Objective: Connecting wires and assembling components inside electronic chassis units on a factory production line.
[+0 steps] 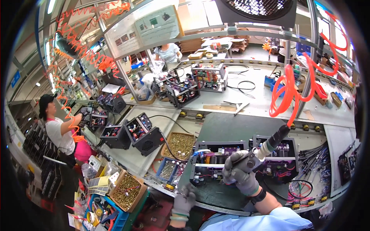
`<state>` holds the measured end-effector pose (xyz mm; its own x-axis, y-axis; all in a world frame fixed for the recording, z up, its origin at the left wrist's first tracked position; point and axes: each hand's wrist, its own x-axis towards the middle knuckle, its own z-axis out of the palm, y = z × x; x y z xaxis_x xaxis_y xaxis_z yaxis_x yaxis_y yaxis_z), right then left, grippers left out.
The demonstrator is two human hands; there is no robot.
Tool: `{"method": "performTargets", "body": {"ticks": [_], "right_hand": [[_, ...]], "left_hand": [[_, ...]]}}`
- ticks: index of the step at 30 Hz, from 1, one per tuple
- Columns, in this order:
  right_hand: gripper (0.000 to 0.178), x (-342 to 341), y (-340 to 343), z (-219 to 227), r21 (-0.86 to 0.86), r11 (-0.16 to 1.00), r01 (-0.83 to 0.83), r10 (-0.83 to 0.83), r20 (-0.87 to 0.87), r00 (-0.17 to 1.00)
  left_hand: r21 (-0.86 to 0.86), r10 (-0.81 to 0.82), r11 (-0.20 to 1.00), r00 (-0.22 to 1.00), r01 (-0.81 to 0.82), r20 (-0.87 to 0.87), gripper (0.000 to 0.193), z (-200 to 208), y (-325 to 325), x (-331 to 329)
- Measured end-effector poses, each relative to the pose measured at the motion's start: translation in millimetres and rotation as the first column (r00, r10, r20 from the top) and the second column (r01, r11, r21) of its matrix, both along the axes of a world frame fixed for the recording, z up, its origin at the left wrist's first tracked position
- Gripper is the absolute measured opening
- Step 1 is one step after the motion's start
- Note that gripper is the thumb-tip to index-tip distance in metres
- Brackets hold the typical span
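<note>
In my gloved right hand point(242, 173) is a grey air-driven power screwdriver point(263, 151), whose upper end joins an orange coiled air hose point(286, 90). The hand is closed around the tool, over the gap between two open black machine housings. The left housing point(210, 169) and the right housing point(283, 169) show circuit boards and wires inside. My gloved left hand point(184, 201) is low, by the near bench edge, below a blue bin of small metal parts point(168, 169); blur hides how its fingers are set. The tool's tip is hidden by my right hand.
A cardboard box of brass-coloured screws point(179, 145) stands left of the housings. Another box of screws point(126, 191) is at lower left, beside a blue crate point(106, 211). Bundled cables point(314, 165) lie at right. More housings point(144, 134) stand leftward, where a co-worker point(61, 131) works.
</note>
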<state>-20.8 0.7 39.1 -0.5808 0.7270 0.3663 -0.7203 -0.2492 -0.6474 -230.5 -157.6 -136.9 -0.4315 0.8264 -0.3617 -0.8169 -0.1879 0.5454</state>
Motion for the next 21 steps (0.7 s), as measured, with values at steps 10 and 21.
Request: {"method": "performTargets", "body": {"ticks": [10,21], "right_hand": [[0.054,87.1,-32.5,-15.5,-0.187,0.944,0.273,-0.289,-0.066,0.955],[0.045,158.7,-31.3,-16.0,-0.062,0.717,0.695,-0.696,-0.126,0.707]], "left_hand": [[0.086,-0.549,0.835,0.835,0.544,0.046,0.029,84.7,45.6,119.8],[-0.062,-0.622,0.771,0.728,0.634,-0.289,0.023,93.0,88.3,199.7]]}}
